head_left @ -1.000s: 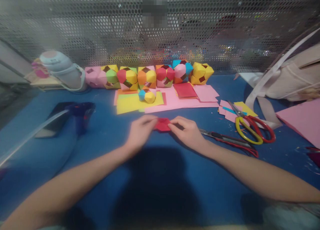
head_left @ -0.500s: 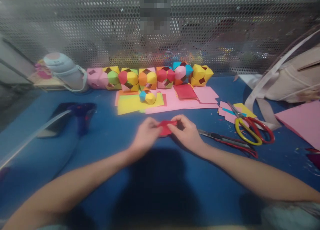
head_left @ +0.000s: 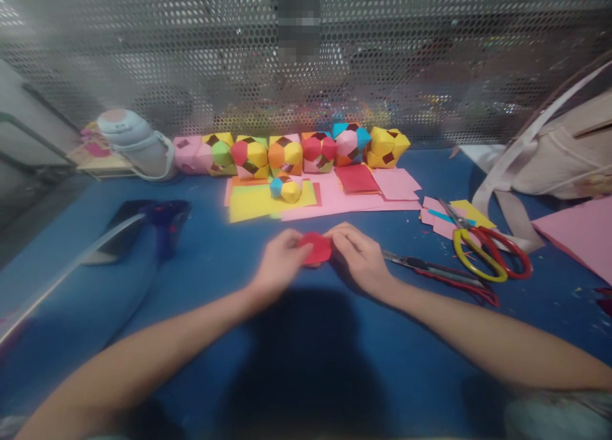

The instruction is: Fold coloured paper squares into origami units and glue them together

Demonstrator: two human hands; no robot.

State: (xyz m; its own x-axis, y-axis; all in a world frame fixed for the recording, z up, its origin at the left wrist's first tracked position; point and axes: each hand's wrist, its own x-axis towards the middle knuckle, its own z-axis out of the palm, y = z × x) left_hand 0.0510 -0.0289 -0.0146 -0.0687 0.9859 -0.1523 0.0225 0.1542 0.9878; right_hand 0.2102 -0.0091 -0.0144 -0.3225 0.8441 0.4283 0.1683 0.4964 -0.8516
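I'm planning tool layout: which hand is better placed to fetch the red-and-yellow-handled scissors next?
Probably the right hand: the scissors lie on its side, and the left hand, holding the red paper piece, would have to cross past the right.

The blue table (head_left: pixel 215 261) is lined along its back with paper balls (head_left: pixel 285 152), set side by side. Coloured sheets (head_left: pixel 253 207) are spread before them. A bottle (head_left: pixel 136 143) and a glue gun (head_left: pixel 165 220) are placed at the left; at the right, a knife (head_left: pixel 440 268) is laid near scraps (head_left: pixel 442 227), which are partly covered by scissors (head_left: pixel 471 226).
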